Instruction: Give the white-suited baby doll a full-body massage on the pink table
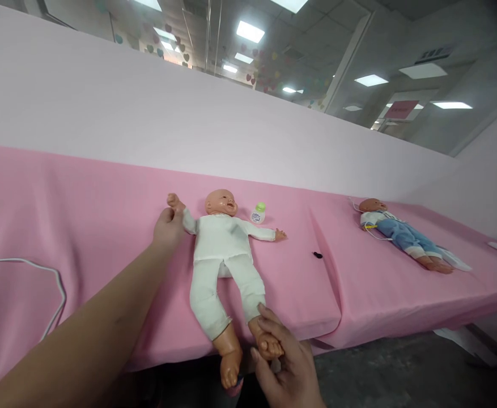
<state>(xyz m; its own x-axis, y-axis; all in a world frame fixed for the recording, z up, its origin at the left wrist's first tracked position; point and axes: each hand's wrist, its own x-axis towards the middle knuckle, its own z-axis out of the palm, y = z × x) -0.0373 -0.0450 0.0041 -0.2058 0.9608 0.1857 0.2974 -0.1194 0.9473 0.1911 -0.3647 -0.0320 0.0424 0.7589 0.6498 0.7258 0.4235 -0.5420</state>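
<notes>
Pink table [61, 226]: left hand [168, 228] and right hand [286, 368] hold doll [222, 249]

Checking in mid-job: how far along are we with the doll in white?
Done: the doll in white lies face up on the pink table cover, fully dressed in top and trousers. In hand: the left hand grips its raised arm at the sleeve, and the right hand holds one bare foot at the table edge. Left: the small bottle beside its head stands untouched.

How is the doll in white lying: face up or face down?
Face up. The doll in white lies on its back on the pink table cover, face showing, arms spread; the left hand is at one arm, the right hand holds a foot.
</notes>
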